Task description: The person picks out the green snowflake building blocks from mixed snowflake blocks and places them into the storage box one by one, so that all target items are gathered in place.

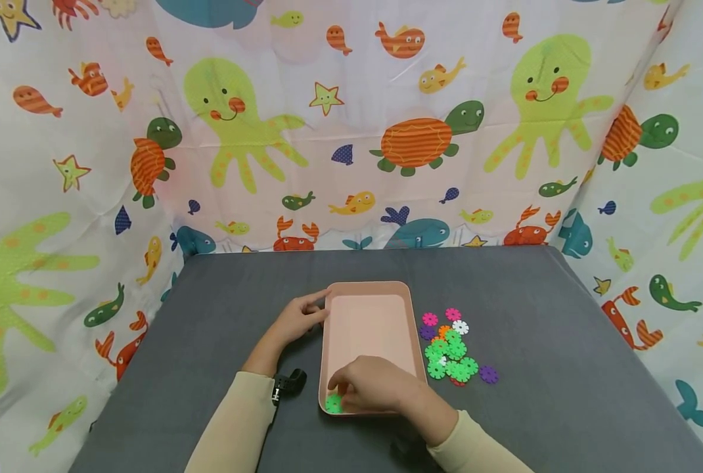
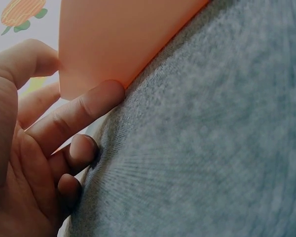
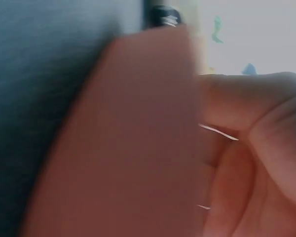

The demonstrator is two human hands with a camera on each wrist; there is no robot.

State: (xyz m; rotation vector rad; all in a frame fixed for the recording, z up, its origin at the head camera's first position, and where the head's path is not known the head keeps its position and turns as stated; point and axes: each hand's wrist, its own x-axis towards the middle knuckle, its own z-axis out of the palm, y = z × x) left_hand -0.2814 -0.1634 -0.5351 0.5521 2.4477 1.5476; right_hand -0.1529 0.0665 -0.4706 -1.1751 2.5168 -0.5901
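Two bare hands, apart from each other, were placed at a pink tray (image 1: pixel 372 328) on a grey tabletop (image 1: pixel 517 295). Head view: the left hand (image 1: pixel 298 320) rested loosely extended fingers against the far part of the tray's left side. The right hand (image 1: pixel 378 384) reached inside the near left corner, its fingers bent down beside a green disc (image 1: pixel 333 404); whether they pinched it could not be told. A cluster of notched discs (image 1: pixel 456 348), mostly green, lay just outside the tray's right side, with a purple disc (image 1: pixel 489 374) at its right. A sea-animal curtain (image 1: pixel 351 131) stood behind. Left wrist view: fingers touched the tray's outer wall and rim. Right wrist view: the blurred tray wall hid the fingertips.
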